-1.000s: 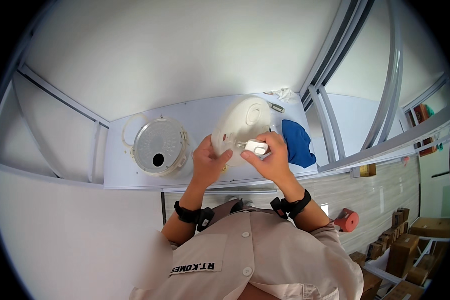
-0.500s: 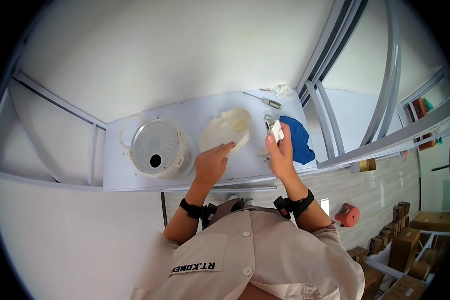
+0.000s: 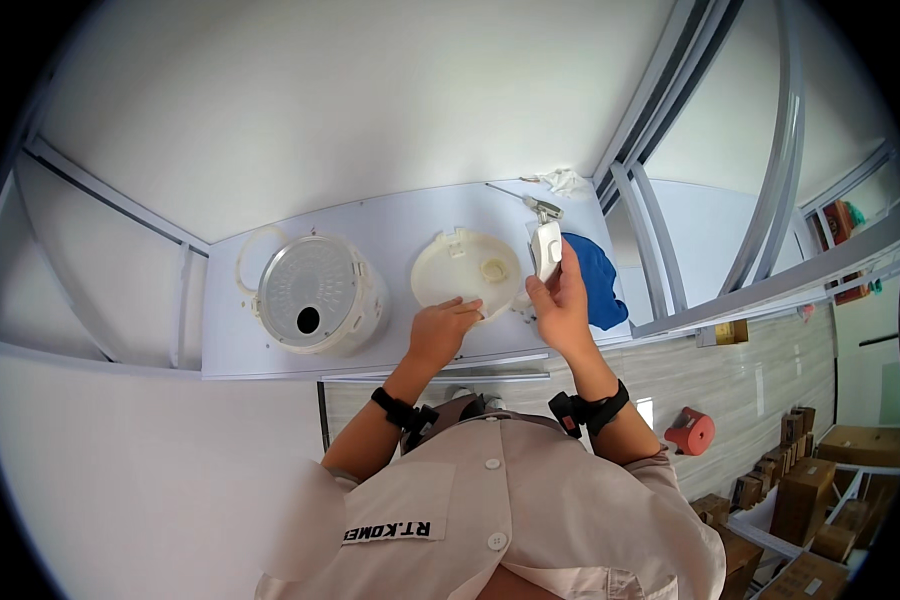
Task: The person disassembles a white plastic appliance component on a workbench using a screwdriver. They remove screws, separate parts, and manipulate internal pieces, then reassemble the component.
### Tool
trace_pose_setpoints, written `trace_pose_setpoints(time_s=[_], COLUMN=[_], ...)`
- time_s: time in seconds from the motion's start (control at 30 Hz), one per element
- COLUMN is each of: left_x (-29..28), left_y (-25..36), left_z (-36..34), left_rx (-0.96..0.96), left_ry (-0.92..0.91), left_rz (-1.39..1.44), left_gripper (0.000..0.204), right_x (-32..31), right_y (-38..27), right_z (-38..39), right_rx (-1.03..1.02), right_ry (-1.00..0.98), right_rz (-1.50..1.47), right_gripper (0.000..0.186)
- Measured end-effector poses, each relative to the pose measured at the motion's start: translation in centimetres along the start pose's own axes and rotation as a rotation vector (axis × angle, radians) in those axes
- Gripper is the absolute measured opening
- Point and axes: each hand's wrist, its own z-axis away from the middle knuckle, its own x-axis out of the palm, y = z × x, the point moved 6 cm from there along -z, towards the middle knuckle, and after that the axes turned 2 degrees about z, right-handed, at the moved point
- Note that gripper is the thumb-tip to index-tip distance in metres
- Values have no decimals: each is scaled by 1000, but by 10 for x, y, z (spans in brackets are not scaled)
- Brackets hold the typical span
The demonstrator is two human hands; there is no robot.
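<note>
My left hand [image 3: 446, 333] grips the near rim of a round, shallow cream plastic cover [image 3: 438, 275], its fingers over the edge. A ring-shaped boss shows on the cover's inner face, and the cover lies nearly flat on the table. My right hand [image 3: 562, 303] holds up a small white plastic piece with a metal bracket at its top [image 3: 547, 247], right of the cover. To the left stands a round white appliance body, like a rice cooker [image 3: 368, 310], with a metal disc on top that has a dark round hole and a carrying handle swung out.
Behind my right hand lies a blue cloth [image 3: 592, 285]. A screwdriver [image 3: 515, 194] and a crumpled white cloth [image 3: 567, 182] lie at the table's far right. Metal frame bars [image 3: 655, 235] rise beside the table. A red stool [image 3: 691, 431] and cardboard boxes [image 3: 805, 490] stand on the floor.
The cover has gone from tilted to nearly flat, and my left hand has shifted right with it. My right hand has turned the white piece more upright, with its bracket pointing away.
</note>
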Motion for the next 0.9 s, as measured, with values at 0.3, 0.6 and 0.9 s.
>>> trace_pose_setpoints(time_s=[0.3, 0.6, 0.9], left_x=[34, 43, 6], left_y=[-12, -11, -15], left_z=[9, 7, 15], left_rx=[13, -1, -83], left_ry=[-96, -205, -64], left_rz=[-43, -61, 112], left_gripper=[21, 30, 30], right_x=[2, 0, 43], right_y=[-6, -8, -15], right_z=[1, 4, -2], right_rx=[32, 19, -266], right_ry=[-59, -41, -321], right_rz=[-133, -148, 673], right_gripper=[73, 70, 72])
